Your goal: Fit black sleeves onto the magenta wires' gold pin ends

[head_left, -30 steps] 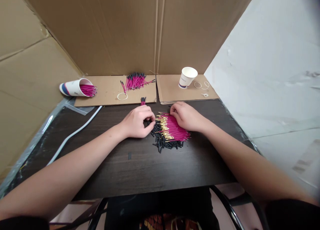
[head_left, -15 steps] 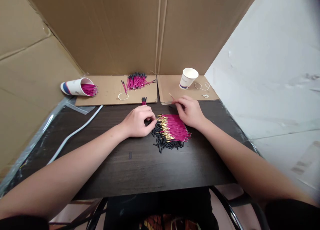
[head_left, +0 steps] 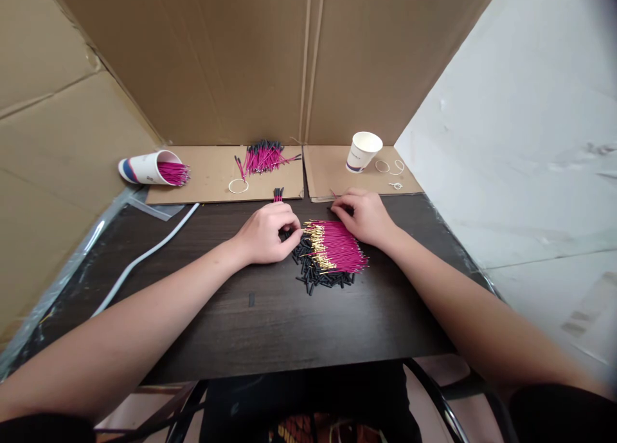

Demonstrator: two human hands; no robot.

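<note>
My right hand [head_left: 365, 216] is closed at the upper right of a pile of magenta wires [head_left: 340, 247] with gold tips. Between its fingers is a single thin wire [head_left: 333, 193], mostly hidden, with one end poking up past the knuckles. My left hand [head_left: 268, 235] is pinched shut at the pile's left side, thumb and forefinger meeting close to the gold tips; what they hold, if anything, is too small to make out. Short black sleeves [head_left: 321, 278] lie heaped under and around the wires. Just beyond my left hand sit a few wires with black ends [head_left: 278, 195].
On cardboard at the back rest a heap of black-capped magenta wires [head_left: 264, 157], a rubber band [head_left: 238, 186] and an upright paper cup [head_left: 364, 152]. A tipped paper cup [head_left: 141, 168] with magenta wires lies left, near a pale cable [head_left: 149, 253]. Cardboard walls [head_left: 241, 57] rise behind.
The fingers of my right hand have curled in and come slightly down, and less of the wire shows above them. My left hand has barely moved.
</note>
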